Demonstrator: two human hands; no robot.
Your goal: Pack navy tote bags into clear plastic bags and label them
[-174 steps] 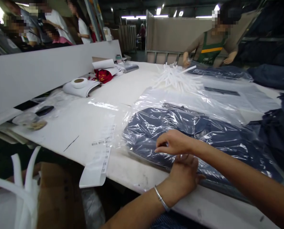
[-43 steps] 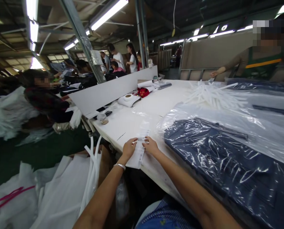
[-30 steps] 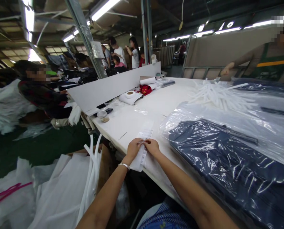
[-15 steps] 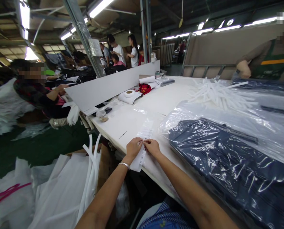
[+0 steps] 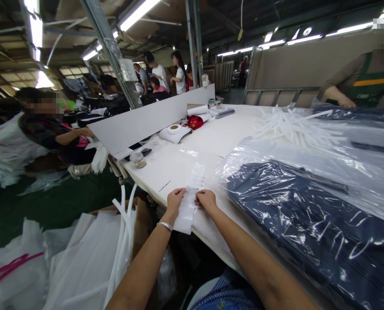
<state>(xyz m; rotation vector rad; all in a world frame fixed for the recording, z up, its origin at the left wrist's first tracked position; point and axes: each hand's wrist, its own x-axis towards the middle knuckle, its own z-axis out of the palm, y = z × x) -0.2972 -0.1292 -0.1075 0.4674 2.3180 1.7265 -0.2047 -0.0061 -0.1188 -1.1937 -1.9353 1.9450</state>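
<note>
A long white strip of barcode labels (image 5: 189, 202) lies over the near edge of the white table (image 5: 175, 165) and hangs off it. My left hand (image 5: 174, 199) pinches the strip's left side; a silver bangle is on that wrist. On the strip's right side my right hand (image 5: 206, 199) has its fingers curled onto the paper. Just right of my hands lies a folded dark blue garment in a clear plastic bag (image 5: 311, 215).
White plastic sticks (image 5: 291, 125) are piled at the far right. A tape roll (image 5: 174, 128), red cloth (image 5: 194, 122) and a small dish (image 5: 136, 158) stand by a white divider board (image 5: 146, 122). A person in a green apron (image 5: 359, 86) works opposite; others sit at left. White bags (image 5: 82, 262) lie below.
5.8 s ago both hands were on the bagged garment; they now hold the label strip at the table edge. Over the last second the hands have drawn slightly apart on the strip.
</note>
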